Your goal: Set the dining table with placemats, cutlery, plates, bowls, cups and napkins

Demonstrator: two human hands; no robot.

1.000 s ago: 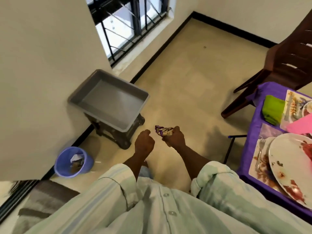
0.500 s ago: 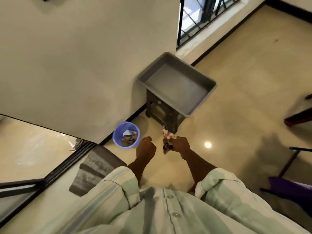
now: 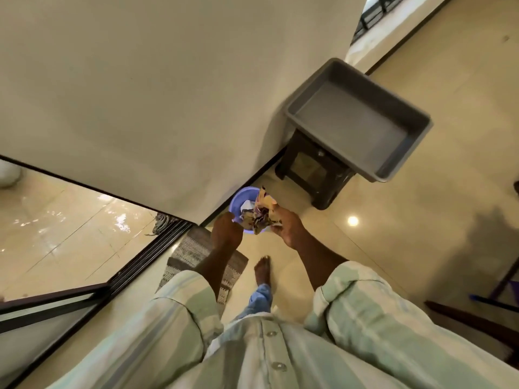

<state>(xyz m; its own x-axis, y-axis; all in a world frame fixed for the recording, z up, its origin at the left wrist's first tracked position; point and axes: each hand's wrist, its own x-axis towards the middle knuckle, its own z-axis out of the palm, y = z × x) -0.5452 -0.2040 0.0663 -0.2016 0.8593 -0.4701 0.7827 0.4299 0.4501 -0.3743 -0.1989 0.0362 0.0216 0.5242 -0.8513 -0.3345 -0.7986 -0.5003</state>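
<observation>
We have a single view, from a camera worn on the head, looking steeply down past the shirt front point(image 3: 252, 357) to the floor point(image 3: 393, 234). Both hands sit near centre, close to the lens, over the blue bin point(image 3: 238, 197) by the wall point(image 3: 168, 94).

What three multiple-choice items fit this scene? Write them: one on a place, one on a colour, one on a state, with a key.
1. Where is the grey tub?
A. on the dark stool by the wall
B. on the striped mat
C. inside the bin

2. What colour is the small bin?
A. red
B. blue-purple
C. green

3. What is the right hand doing?
A. hanging open
B. pressing the wall
C. gripping a crumpled wrapper

Key: A, the tub sits atop the stool; B, its rim shows blue-purple; C, fingers curl round the wrapper, in front of the bin. The left hand is curled, seemingly holding nothing.
</observation>
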